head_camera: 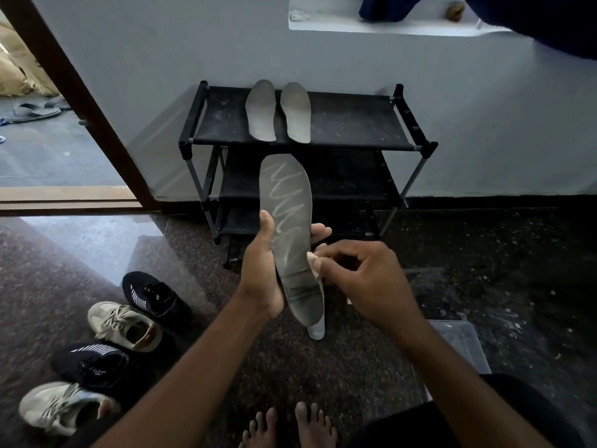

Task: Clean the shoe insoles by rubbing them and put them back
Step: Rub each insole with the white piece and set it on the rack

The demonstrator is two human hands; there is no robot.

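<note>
My left hand (pixel 262 273) grips a grey insole (pixel 287 202) by its lower half, toe end pointing up, with pale zigzag marks across it. A second insole (pixel 317 329) shows only as a pale tip behind its heel end. My right hand (pixel 365 279) pinches a small beige cloth (pixel 315 265) against the held insole's right edge. Two more grey insoles (pixel 261 113) (pixel 295 113) lie side by side on the top shelf of a black shoe rack (pixel 355 124). On the floor at the left stand two dark sneakers (pixel 155 294) (pixel 93 363) and two beige sneakers (pixel 124 324) (pixel 58 409).
The rack stands against a grey wall on a dark speckled floor. A clear plastic box (pixel 458 344) sits low at the right. My bare feet (pixel 290 428) are at the bottom edge. An open doorway (pixel 48 140) with sandals beyond it is at the left.
</note>
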